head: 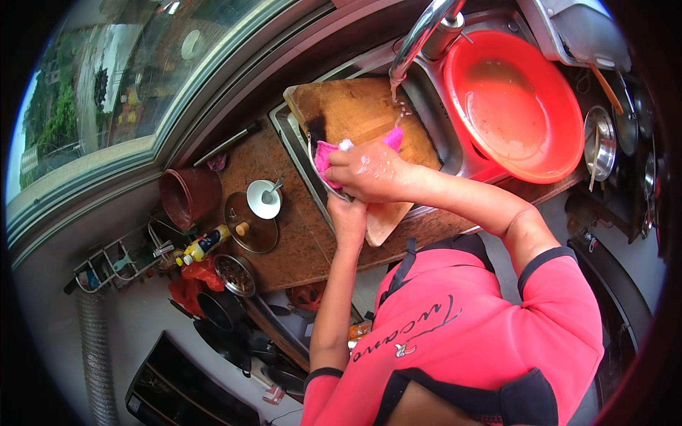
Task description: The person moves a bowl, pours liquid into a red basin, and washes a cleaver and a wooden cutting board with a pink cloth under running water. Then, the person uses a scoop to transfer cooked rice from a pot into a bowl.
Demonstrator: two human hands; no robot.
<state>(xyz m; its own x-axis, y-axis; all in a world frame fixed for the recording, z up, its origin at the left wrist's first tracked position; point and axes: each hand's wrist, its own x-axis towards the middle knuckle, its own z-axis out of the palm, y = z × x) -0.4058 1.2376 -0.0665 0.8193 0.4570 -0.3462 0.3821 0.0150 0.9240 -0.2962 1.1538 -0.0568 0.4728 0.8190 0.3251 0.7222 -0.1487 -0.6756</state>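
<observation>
My right hand (375,168) is closed around a wet pink cloth (324,160) and presses it against the inside of a round dish (314,169), of which only a thin curved rim shows. White flecks, perhaps suds, lie on that hand. Just below it, my left hand (349,218) grips the near edge of the dish. Both are above a wooden cutting board (357,109) with a dark stain, which lies across a steel sink (439,120). From the chrome faucet (421,40) a thin stream of water falls beside the cloth.
A red plastic basin (525,133) holding some water stands at the sink's right. On the counter (298,229) to the left are a glass lid (242,229), a white bowl with a spoon (264,199), a maroon bucket (189,197) and yellow bottles (205,245). Pans (221,309) sit lower left.
</observation>
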